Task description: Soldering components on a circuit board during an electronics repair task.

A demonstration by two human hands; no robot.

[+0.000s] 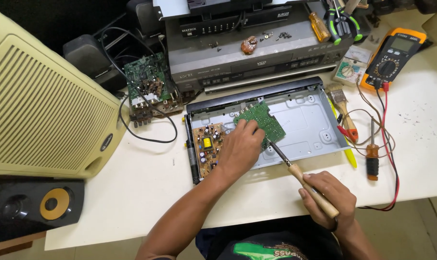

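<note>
Left hand [241, 150] pressing green circuit board [262, 123]; right hand [328, 196] closed around soldering iron [302, 175], tip seemingly beneath the board's edge.

We see a green circuit board [264, 120] lying tilted inside the open grey metal chassis [305, 115], far of centre on the surface. A soldering iron [300, 175] with a wooden handle slants from the near right, its thin metal tip meeting the board's near edge.
</note>
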